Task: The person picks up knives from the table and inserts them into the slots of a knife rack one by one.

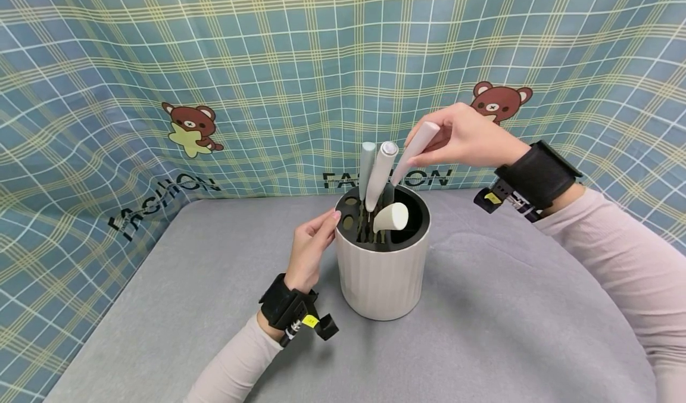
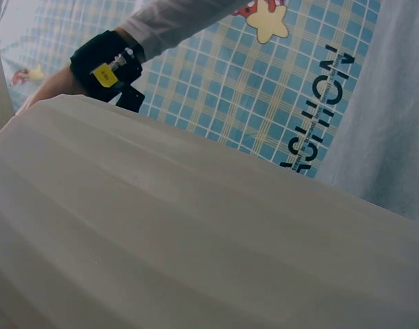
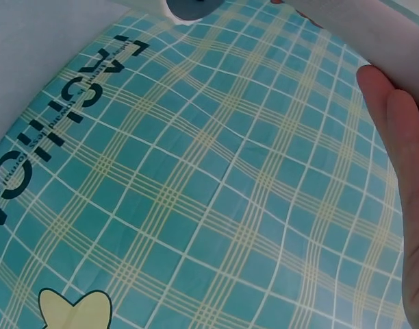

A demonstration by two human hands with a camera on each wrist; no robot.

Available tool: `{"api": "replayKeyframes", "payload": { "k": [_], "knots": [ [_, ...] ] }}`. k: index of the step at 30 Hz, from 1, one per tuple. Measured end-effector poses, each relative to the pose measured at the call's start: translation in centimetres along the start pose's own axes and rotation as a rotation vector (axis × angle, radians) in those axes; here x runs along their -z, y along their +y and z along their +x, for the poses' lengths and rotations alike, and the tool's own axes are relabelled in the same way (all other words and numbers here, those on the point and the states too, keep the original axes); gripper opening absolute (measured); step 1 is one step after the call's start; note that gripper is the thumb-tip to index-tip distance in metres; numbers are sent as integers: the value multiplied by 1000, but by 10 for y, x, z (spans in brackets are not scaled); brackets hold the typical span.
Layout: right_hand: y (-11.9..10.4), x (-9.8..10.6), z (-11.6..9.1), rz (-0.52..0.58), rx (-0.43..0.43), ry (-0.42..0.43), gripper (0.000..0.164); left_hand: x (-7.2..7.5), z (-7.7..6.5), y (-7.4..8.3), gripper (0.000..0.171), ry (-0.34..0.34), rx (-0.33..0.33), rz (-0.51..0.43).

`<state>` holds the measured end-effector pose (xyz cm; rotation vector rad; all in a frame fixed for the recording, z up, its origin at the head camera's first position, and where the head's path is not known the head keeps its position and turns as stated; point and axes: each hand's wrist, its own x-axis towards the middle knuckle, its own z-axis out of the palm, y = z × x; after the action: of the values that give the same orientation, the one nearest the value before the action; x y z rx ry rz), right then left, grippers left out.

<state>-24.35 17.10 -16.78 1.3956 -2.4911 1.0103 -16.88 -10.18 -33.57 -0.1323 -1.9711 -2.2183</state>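
A white ribbed knife holder with a black slotted top stands upright on the grey cloth. My right hand pinches the pale handle of a knife over the back of the holder, thumb in front. In the head view a dark grey part beneath that handle dips into the top. That handle also crosses the upper corner of the right wrist view. With its fingertips, my left hand touches the holder's left rim. A bluish-grey handle, a white handle and a thick white handle stick out of the top.
Grey cloth covers the table around the holder. A blue plaid curtain with bear prints hangs close behind and along the sides. Each wrist wears a black strap with a small camera.
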Motion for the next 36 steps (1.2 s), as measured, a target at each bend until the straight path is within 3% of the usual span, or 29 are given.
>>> {"api": "replayKeyframes", "payload": {
  "k": [6,20,30,36],
  "knots": [
    [-2,-5,5,-114,-17,-33,15,0,-1,-1,46,-2,-5,-6],
    [-5,-19,13,-231,-107,-89,15,1,-1,-1,47,-7,-2,-5],
    [0,-20,13,-214,-112,-66,17,1,2,-1,47,-10,4,-7],
    [8,-22,13,-109,-98,-69,24,-1,3,0,46,-10,4,-14]
  ]
}}
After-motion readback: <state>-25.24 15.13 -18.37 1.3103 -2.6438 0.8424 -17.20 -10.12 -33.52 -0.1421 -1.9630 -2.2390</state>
